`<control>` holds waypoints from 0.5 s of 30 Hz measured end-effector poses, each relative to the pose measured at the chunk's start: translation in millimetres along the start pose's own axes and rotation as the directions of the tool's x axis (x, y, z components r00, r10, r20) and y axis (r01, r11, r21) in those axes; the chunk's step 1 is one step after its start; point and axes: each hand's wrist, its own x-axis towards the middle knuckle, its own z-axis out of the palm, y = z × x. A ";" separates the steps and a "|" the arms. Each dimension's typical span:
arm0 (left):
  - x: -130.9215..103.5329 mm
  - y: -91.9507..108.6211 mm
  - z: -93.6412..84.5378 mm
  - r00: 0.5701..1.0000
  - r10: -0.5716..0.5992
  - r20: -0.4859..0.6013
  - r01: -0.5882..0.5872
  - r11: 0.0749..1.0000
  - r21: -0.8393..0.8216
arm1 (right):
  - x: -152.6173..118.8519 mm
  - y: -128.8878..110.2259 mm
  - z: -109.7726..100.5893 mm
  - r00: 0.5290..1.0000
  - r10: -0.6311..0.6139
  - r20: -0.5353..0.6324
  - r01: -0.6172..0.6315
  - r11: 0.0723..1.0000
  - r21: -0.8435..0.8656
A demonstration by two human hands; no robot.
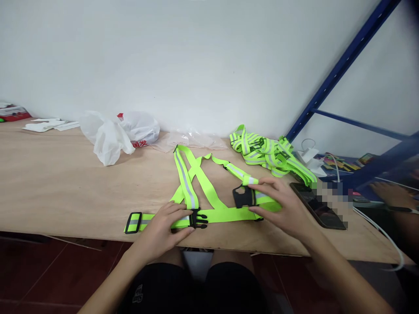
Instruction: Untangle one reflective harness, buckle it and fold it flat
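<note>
A neon-yellow reflective harness [235,213] with grey stripes lies spread on the wooden table, its straps crossing in the middle. My left hand [163,224] pinches the waist strap right by the black pronged buckle half [196,219], whose prongs point right. Between the thumb and fingers of my right hand [281,203] is the black socket buckle half [244,197], tilted and slightly raised above the strap. The two buckle halves are apart. A black slider [133,223] sits on the strap's left end.
More reflective straps [268,152] are heaped at the back right, with a phone [317,207] before them. White plastic bags [109,137] and clear bags [193,138] lie along the wall. A blue metal frame [340,65] and another person's hand [388,194] are at right.
</note>
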 end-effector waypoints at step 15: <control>-7.4 -6.3 7.4 0.987 0.017 -0.160 -0.022 0.999 -0.034 | -22.5 -26.2 76.1 0.997 0.073 0.033 -0.079 0.970 0.228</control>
